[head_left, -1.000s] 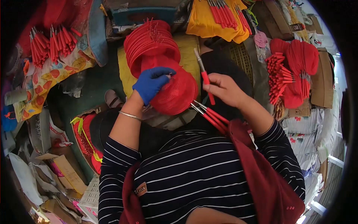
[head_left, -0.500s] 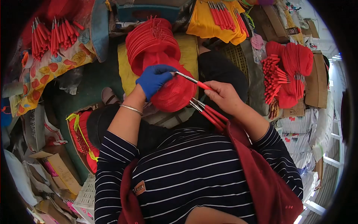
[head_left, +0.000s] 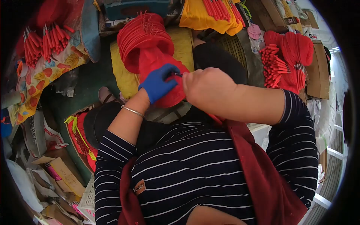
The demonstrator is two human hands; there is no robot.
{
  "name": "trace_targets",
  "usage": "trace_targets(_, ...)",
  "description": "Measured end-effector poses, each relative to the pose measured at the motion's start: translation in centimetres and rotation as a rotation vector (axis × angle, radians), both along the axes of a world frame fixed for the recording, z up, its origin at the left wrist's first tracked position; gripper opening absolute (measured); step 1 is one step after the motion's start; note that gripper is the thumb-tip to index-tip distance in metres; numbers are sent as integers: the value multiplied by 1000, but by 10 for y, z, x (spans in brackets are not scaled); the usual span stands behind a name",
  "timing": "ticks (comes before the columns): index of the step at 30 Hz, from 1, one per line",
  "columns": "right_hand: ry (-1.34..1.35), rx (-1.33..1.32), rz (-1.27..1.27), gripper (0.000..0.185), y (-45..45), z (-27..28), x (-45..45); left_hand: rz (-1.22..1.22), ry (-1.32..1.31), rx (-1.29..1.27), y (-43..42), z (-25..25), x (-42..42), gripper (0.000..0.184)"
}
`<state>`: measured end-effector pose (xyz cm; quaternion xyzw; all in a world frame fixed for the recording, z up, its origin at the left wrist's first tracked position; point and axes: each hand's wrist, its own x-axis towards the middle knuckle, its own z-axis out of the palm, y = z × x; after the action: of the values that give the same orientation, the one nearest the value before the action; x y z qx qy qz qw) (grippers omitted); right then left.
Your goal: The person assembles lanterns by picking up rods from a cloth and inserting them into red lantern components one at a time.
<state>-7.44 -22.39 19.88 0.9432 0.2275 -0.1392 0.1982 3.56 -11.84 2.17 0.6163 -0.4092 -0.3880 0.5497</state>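
Observation:
My left hand [head_left: 159,83], in a blue glove, is closed at the side of a red mesh net [head_left: 170,98], pinching it near its edge. My right hand [head_left: 204,88] is a closed fist just right of the glove, round a red-handled rod; only a short dark metal piece [head_left: 177,74] shows between the two hands. Above them, a stack of red net hoops [head_left: 140,37] with thin wire ends lies on a yellow cushion [head_left: 183,45]. The red handles at my lap are mostly hidden under my right forearm.
Bundles of red-handled rods lie on a patterned cloth [head_left: 43,80] at left, on a yellow cloth [head_left: 193,17] at the top and beside red nets [head_left: 298,50] at right. Cardboard boxes [head_left: 65,176] and a red-filled box [head_left: 80,138] stand at lower left.
The rod in my right hand was first upright and apart, then its metal end met my gloved fingers. Now my right hand has come up against the glove, with its forearm raised and turned across.

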Motion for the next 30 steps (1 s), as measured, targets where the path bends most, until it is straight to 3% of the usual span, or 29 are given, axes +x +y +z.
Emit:
trace_targets(3, -48, 26, -2, 13, 6, -13, 7, 78, -103, -36, -6, -2, -2, 33)
trace_targets(5, 2, 95, -102, 15, -4, -3, 16, 158, -28, -66, -5, 5, 6, 38)
trace_targets(10, 153, 301, -330, 25, -43, 16, 17, 78, -63, -75, -5, 11, -3, 41)
trace_targets(13, 124, 461, -336, 27, -51, 12, 13, 54, -128, -24, -6, 14, -7, 42)
trace_targets(14, 129, 462, -333, 27, -49, 12, 12, 42, -157, 3, -6, 14, -8, 43)
trace_targets(16, 275, 203, -372, 27, -35, 19, 14, 23, -152, 22, -6, 5, -13, 44)
trace_targets(20, 289, 201, -313, 30, -44, 14, 18, 35, -142, 0, -5, 5, -16, 44)
trace_targets(23, 252, 391, -287, 33, -55, 9, 15, -18, -155, 115, -4, 17, -14, 46)
trace_targets(26, 336, 123, -231, 26, -28, 15, 7, -14, -133, 3, -8, -7, -21, 46)
trace_targets(30, 373, 120, -146, 23, -15, -1, 5, -36, -173, 37, -10, -3, -27, 47)
